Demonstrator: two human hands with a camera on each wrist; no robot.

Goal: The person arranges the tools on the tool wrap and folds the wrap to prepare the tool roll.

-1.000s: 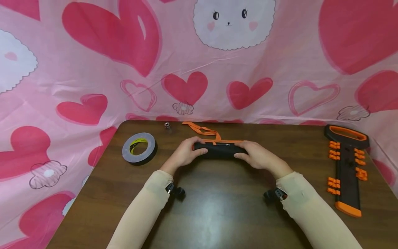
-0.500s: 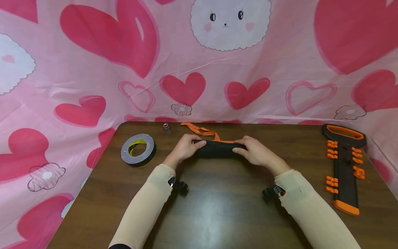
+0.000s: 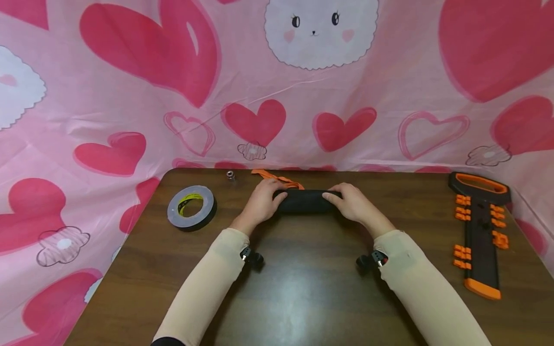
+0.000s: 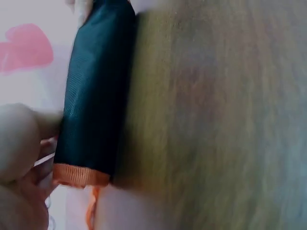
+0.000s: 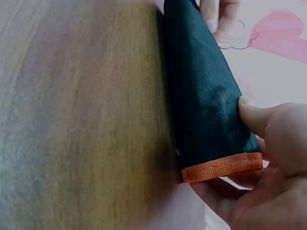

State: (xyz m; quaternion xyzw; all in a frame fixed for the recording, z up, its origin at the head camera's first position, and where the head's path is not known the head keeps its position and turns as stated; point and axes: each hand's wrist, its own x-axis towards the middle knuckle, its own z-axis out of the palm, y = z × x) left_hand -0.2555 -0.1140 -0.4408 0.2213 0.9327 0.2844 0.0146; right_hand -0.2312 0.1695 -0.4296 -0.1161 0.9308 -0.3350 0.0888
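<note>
A black fabric roll (image 3: 305, 202) with orange edging lies crosswise near the far side of the table, held at both ends. My left hand (image 3: 262, 201) grips its left end, thumb on the near face and fingers behind. At the right end my right hand (image 3: 356, 203) grips in the same way. In the left wrist view, orange trim (image 4: 80, 175) borders the roll's end; the right wrist view shows matching trim (image 5: 221, 166). An orange strap (image 3: 285, 181) trails behind the roll, partly hidden by the left hand. What the roll contains is hidden.
A grey-and-black tape roll (image 3: 191, 208) lies at the left, with a small metal socket (image 3: 231, 175) behind it. Along the right side lies a black holder (image 3: 481, 235) with orange clips and handle. A pink heart-print cloth (image 3: 346, 86) hangs beyond the wooden table (image 3: 298, 288).
Both hands have turned the black roll over away from me; its orange edge and small metal ring have gone out of sight. More of the strap is now covered.
</note>
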